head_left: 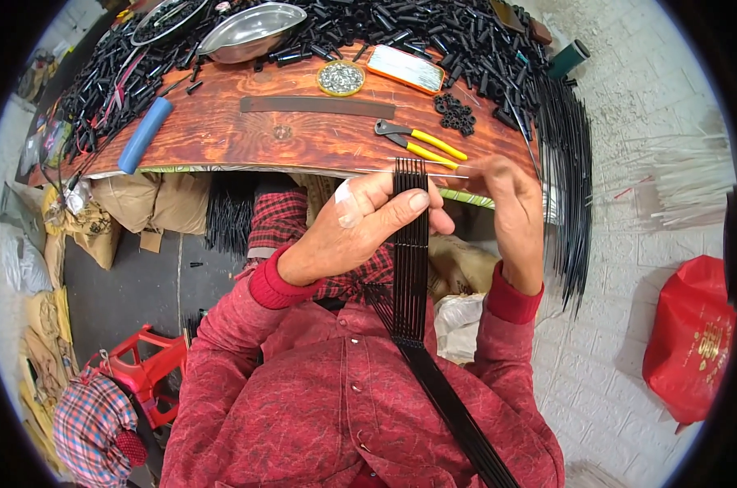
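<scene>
The left hand grips a bundle of black rods near its upper end, thumb across the front and fingers behind. The bundle is located in front of the torso, upright in its upper section and angled toward the lower right below. A thin silver wire lies crosswise at the gripped end. The right hand is raised to the right, apart from the bundle; its fingers are blurred, and whether they hold anything cannot be determined. On the worktop beyond, yellow-handled pliers lie near a cluster of black rings.
</scene>
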### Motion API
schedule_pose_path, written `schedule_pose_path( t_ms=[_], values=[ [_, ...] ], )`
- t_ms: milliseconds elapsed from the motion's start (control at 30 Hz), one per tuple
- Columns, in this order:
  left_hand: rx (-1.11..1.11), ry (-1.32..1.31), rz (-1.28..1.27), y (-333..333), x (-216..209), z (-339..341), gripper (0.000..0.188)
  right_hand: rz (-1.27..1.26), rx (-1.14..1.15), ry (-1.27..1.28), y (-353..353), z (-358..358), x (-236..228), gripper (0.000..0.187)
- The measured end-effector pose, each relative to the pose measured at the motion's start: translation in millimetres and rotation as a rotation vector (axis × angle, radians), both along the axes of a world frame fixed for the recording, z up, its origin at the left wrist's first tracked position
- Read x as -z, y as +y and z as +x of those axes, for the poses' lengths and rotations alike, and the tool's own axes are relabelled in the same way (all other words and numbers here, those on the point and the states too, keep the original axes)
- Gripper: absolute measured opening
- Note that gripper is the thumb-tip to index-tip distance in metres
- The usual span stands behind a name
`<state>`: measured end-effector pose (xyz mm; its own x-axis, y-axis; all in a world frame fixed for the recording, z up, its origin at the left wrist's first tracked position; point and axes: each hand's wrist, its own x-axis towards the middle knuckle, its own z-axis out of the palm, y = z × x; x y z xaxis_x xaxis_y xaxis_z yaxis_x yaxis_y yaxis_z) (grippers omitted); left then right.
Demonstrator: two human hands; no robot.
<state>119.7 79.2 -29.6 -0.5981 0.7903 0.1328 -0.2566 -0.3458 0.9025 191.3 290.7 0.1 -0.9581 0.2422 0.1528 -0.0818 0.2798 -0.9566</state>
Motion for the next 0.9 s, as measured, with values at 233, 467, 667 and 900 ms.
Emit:
schedule_pose_path(
  t_ms=[233, 467, 667, 900],
  values=[
    [-0.017, 0.076, -0.064, 1.8, -1.8, -1.6, 0.03, -0.056, 0.007, 0.006, -9.2, -15.8, -1.0, 0.031],
    [0.0, 0.086, -0.069, 4.0, -0.7, -0.3, 0.029, -0.226, -0.11, -0.104, -11.4, -18.3, -18.2, 0.033],
    [0.02, 0.045, -0.03, 7.1, 2.1, 1.7, 0.028, -0.03, -0.146, -0.063, -10.9, -20.6, -14.4, 0.037],
    [-0.313, 0.61, -0.181, 0.6, 15.4, -14.4, 0.025, -0.268, -0.382, -0.318, -2.3, 1.0, 13.4, 0.023]
  ],
)
